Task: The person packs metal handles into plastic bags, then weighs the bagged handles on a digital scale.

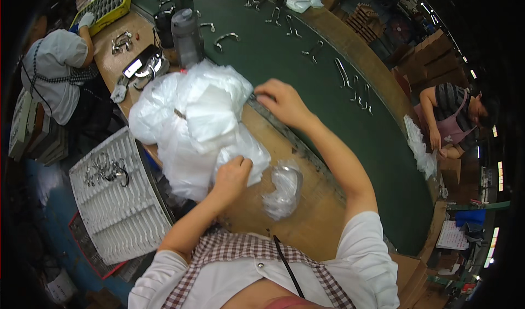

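A big heap of thin white plastic bags (210, 98) lies on the brown table in front of me. My left hand (234, 175) is closed on a plastic bag at the near right side of the heap, its fingertips bent into the film. Out past the heap's right side, my right hand (284, 102) hovers by the conveyor's edge with its fingers curled together; whatever they may hold is hidden. Nearer to me, a curved shiny part wrapped in clear plastic (283, 191) rests on the table.
A green conveyor belt (328, 107) carries several chrome handles (342, 72). Beyond the heap stand a grey lidded jug (187, 36) and a digital scale (141, 61). A ribbed white tray (117, 194) holds metal parts at left. Co-workers sit left (60, 63) and right (456, 118).
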Tool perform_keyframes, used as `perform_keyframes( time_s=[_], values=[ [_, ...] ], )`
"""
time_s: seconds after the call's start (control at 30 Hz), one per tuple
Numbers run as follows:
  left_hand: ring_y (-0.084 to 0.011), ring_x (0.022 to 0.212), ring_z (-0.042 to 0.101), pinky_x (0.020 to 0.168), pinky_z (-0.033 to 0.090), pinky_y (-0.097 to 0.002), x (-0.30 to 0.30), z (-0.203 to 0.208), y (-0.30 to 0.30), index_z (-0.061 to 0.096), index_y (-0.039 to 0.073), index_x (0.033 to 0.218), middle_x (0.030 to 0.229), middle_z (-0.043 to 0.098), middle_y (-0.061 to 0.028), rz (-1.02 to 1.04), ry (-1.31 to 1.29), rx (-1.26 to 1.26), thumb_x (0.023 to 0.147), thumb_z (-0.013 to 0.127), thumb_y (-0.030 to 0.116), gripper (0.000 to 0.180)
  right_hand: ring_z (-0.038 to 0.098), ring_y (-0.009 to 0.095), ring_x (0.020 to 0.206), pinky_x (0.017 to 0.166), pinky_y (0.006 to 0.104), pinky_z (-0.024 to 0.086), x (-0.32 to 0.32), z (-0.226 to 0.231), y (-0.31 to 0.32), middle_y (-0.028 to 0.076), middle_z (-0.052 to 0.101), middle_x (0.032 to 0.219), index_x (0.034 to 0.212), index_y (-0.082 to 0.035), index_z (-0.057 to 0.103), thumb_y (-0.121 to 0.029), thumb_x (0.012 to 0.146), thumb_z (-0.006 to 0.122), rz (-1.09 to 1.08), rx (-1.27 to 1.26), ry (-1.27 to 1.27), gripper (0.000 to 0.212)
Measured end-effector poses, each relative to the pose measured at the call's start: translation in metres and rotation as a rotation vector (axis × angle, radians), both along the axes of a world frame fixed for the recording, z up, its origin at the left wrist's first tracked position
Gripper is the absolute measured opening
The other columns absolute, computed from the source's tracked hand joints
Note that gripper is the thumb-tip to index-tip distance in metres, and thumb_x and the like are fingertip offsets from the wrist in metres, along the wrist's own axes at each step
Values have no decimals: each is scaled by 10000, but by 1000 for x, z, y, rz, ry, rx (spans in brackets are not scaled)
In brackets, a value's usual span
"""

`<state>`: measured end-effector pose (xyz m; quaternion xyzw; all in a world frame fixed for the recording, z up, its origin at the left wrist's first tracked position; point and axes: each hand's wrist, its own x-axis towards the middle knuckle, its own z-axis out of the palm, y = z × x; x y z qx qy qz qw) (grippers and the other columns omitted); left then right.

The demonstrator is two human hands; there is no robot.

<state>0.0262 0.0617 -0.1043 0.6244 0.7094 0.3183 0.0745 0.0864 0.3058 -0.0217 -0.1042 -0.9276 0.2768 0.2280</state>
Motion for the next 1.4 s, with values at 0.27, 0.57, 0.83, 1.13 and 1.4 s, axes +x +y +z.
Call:
perform_keyframes(
  time_s=[0.27,0.57,0.83,1.13,1.4],
  values=[
    [-256,644,589,554,456,-367,-2,11,-5,656,75,831,734,551,-85,41,-386,7,761,754,125,130,413,264,1340,1054,393,410,-165,-66,124,72,385,1486,1367,-126,464,-7,835,564,-357,412,-346,554],
    [-241,637,577,564,447,-335,-8,25,-2,672,57,848,727,596,-80,18,-403,245,718,770,33,164,532,259,1148,972,396,454,-114,-86,117,65,565,1145,1031,-91,607,-63,861,513,-301,529,-411,197],
    [-240,653,568,596,443,-319,-15,48,5,656,15,880,730,585,-110,72,-540,341,815,678,1,70,641,222,810,623,329,508,38,-37,38,85,635,935,928,-30,600,-75,885,589,-354,339,69,64],
    [-240,633,574,568,439,-308,20,72,-6,659,19,885,736,585,-107,-19,-503,329,856,644,19,33,593,94,587,474,248,485,118,38,-115,98,644,791,892,-5,567,-100,972,533,-396,-1167,222,129],
    [-273,570,599,522,471,-342,74,96,-18,635,7,865,705,613,-124,-84,-408,434,830,671,17,51,631,245,841,699,335,522,150,15,-171,174,609,1014,835,7,532,-46,785,609,-82,628,224,107]
  ],
)
